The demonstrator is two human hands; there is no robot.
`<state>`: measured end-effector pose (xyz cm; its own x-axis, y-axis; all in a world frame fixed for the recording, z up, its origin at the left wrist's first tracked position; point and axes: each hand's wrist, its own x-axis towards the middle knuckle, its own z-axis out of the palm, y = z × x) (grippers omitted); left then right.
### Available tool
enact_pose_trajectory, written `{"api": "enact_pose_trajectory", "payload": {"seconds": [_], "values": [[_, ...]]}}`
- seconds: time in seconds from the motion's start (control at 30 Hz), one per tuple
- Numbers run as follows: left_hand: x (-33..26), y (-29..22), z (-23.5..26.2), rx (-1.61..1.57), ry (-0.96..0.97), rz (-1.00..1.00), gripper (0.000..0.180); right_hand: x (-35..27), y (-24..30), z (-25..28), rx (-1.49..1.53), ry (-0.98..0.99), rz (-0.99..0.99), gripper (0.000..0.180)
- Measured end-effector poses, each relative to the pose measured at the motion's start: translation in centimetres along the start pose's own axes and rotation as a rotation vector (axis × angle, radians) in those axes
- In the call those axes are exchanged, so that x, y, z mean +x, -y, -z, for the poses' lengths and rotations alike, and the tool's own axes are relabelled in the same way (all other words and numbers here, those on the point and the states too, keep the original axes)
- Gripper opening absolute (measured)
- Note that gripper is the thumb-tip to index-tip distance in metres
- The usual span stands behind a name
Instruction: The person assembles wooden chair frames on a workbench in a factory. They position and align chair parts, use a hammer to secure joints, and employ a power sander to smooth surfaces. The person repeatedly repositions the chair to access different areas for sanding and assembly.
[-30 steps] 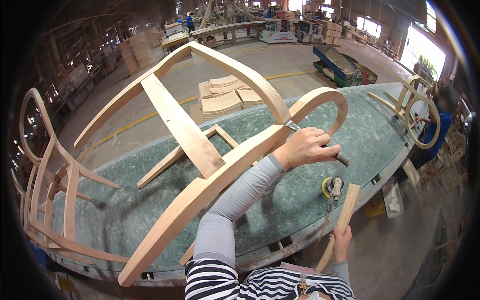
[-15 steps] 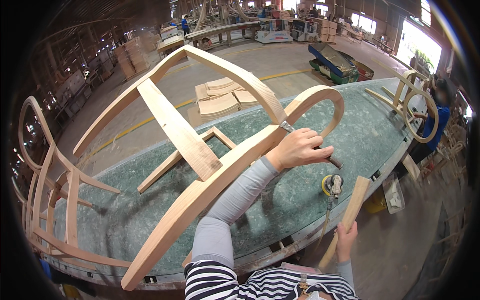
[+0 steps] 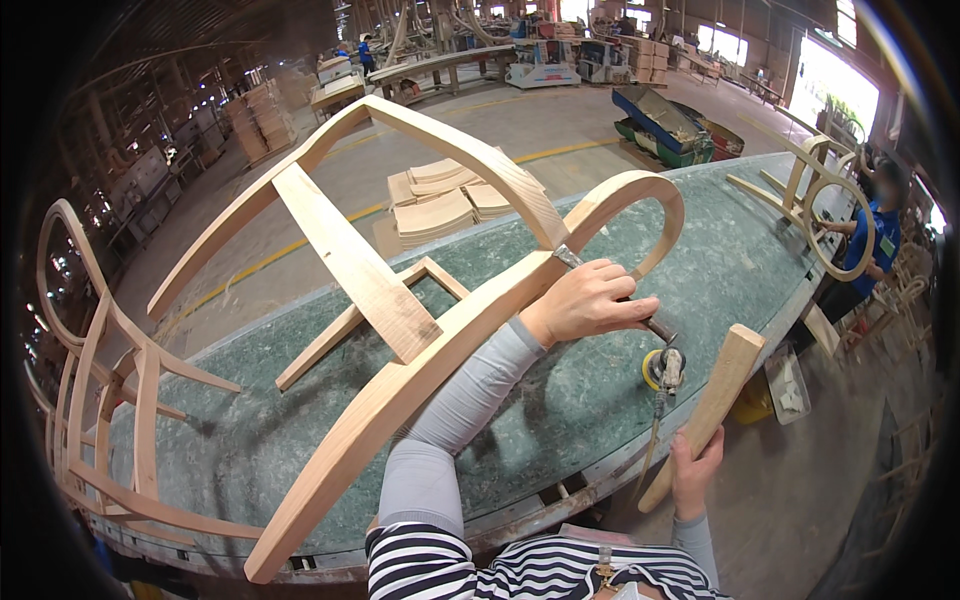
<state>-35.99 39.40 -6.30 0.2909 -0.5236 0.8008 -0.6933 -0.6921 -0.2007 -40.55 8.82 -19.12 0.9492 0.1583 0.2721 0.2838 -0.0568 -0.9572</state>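
Observation:
A pale wooden chair frame [image 3: 400, 398] lies tilted across the green-topped workbench [image 3: 560, 420]. My left hand [image 3: 588, 303] is closed around a chisel [image 3: 567, 256], its metal blade against the joint where the curved pieces meet beside the looped armrest [image 3: 672, 212]. The chisel's dark handle end sticks out past my fist toward the right. Lower right, my right hand [image 3: 694, 472] grips a squared wooden bar [image 3: 718, 388], its thick end raised level with the bench edge. Part of the chisel shaft is hidden by my left fingers.
A yellow-padded sander [image 3: 665, 370] with a hose sits on the bench between my hands. Another chair frame [image 3: 147, 400] stands at left. At far right a person in blue [image 3: 878, 235] is by another frame [image 3: 845, 268]. Curved boards [image 3: 437, 215] are stacked beyond the bench.
My right hand has raised the wooden bar, its top end moving up and to the right. My left hand and the chisel have stayed nearly in place at the joint.

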Motion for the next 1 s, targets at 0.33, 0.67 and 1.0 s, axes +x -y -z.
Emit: {"api": "enact_pose_trajectory", "payload": {"seconds": [0.33, 0.67, 1.0], "values": [[0.4, -0.1, 0.5, -0.002, 0.034, 0.0, 0.032, -1.0, -0.5, -2.3, -0.057, -0.055, 0.227, 0.053], [0.3, -0.1, 0.4, -0.005, 0.056, 0.005, 0.032, -0.3, -2.3, -5.2, -0.043, 0.041, 0.236, 0.057], [0.4, -0.1, 0.7, 0.023, 0.073, 0.011, 0.032, 0.8, -2.2, -5.6, -0.19, 0.04, 0.258, 0.058]]}}
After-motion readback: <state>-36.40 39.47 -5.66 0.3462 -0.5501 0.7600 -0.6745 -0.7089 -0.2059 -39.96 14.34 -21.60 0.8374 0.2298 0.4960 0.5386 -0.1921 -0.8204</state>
